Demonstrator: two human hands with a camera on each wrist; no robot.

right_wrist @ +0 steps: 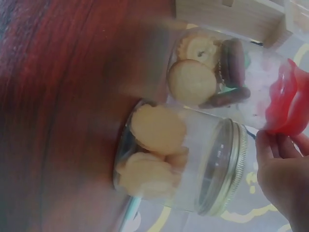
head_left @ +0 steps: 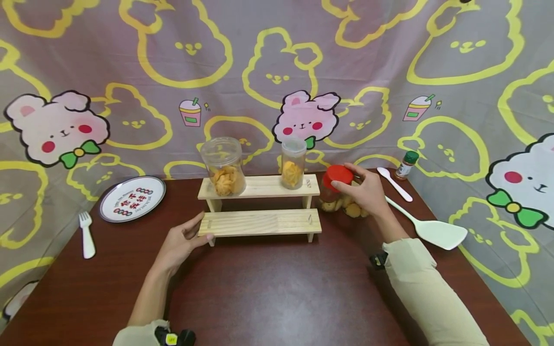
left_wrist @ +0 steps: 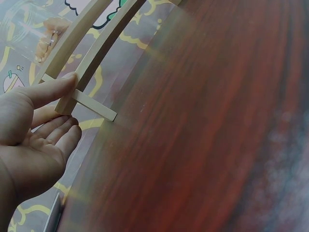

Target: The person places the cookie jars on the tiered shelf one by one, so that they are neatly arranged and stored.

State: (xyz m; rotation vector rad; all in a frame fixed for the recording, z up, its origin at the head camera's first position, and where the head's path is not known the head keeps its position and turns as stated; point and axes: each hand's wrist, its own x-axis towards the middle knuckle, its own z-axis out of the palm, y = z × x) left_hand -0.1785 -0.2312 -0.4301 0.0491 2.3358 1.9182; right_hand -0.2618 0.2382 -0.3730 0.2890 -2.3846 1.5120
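My left hand (head_left: 178, 247) grips the left end of the lower board of a two-step wooden shelf (head_left: 259, 222). In the left wrist view the thumb lies on the board (left_wrist: 91, 63) and the fingers are beneath it. My right hand (head_left: 369, 191) holds a clear jar of biscuits by its red lid (head_left: 339, 177), just right of the shelf. Close beside that jar, the right wrist view shows another glass jar (right_wrist: 193, 154) with a metal-rimmed lid and round biscuits. On the upper board stand a wide clear jar (head_left: 227, 180) and a narrower one (head_left: 293, 168), both with yellowish snacks inside.
A white plate (head_left: 133, 199) leans at the back left, near a white fork (head_left: 87, 235). On the right lie a white spoon (head_left: 395, 184) and a white spatula (head_left: 437, 233); a green-capped spice bottle (head_left: 407, 165) stands behind them. A patterned cloth (head_left: 368, 48) hangs behind the table.
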